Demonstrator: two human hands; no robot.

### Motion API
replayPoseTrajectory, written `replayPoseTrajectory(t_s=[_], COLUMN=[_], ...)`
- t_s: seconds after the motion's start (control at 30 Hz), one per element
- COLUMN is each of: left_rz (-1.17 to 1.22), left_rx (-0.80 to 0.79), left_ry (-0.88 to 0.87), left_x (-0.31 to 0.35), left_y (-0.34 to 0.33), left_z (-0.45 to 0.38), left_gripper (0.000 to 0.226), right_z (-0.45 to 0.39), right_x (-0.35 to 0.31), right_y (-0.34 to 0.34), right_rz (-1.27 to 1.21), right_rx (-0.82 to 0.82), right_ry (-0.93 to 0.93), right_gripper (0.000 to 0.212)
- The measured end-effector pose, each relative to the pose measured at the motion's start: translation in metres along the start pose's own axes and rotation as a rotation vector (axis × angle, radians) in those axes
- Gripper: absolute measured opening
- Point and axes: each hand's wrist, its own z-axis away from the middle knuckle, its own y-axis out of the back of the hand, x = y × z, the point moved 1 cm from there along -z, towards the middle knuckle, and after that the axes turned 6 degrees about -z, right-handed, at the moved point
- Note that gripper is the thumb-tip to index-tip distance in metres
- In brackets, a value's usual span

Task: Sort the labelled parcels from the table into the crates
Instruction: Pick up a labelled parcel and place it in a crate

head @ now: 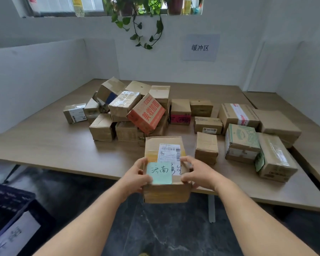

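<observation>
Wooden table (pixel 44 141): heap of cardboard parcels (pixel 118 111) left-centre, more parcels (pixel 248 130) right.

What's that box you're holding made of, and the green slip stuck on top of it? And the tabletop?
The held box looks like plain brown cardboard, matte, with glossy clear tape on top. The green slip seems to be thin matte paper, handwritten on in dark ink. The tabletop shows a pale wood grain, possibly laminate rather than solid wood.

The crate (pixel 11 224) is cut off at the left edge; its label is blurred. The parcel (pixel 166 169) label's small print is unreadable.
</observation>
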Motion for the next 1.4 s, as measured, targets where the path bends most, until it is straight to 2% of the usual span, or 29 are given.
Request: replayPoseTrajectory(t_s=[0.07,0.2,0.43,0.73,0.97,1.13,1.4], left_rz=[-0.014,-0.04,-0.094,-0.054,0.033,0.12,0.191], left_rx=[0.01,0.094,0.337,0.57,0.717,0.807,0.865], left_ry=[-0.009,-0.041,-0.047,-0.016,0.081,0.131,0.219], left_x=[-0.012,-0.035,-0.082,-0.128,-0.182,-0.233,-0.308], left_y=[0.002,0.008,0.041,0.118,0.207,0.281,0.394], left_z=[0.009,0.023,0.051,0.086,0.12,0.136,0.164], left_gripper=[0.086,0.098,0.1,0.095,0.095,0.094,0.094], right_z=[0.001,-0.003,-0.023,-0.059,-0.106,-0.141,-0.168], right_x=[0.003,0.003,-0.011,-0.083,-0.152,-0.206,-0.284], right_y=[-0.012,-0.037,-0.089,-0.16,-0.273,-0.362,-0.5], right_rz=[0.054,0.17,0.108,0.138,0.169,0.304,0.45], right_rx=[-0.005,0.003,-0.081,-0.253,-0.427,-0.501,-0.613], right_ry=[0.048,0.119,0.295,0.368,0.392,0.404,0.396], right_gripper=[0.082,0.092,0.099,0.089,0.091,0.086,0.084])
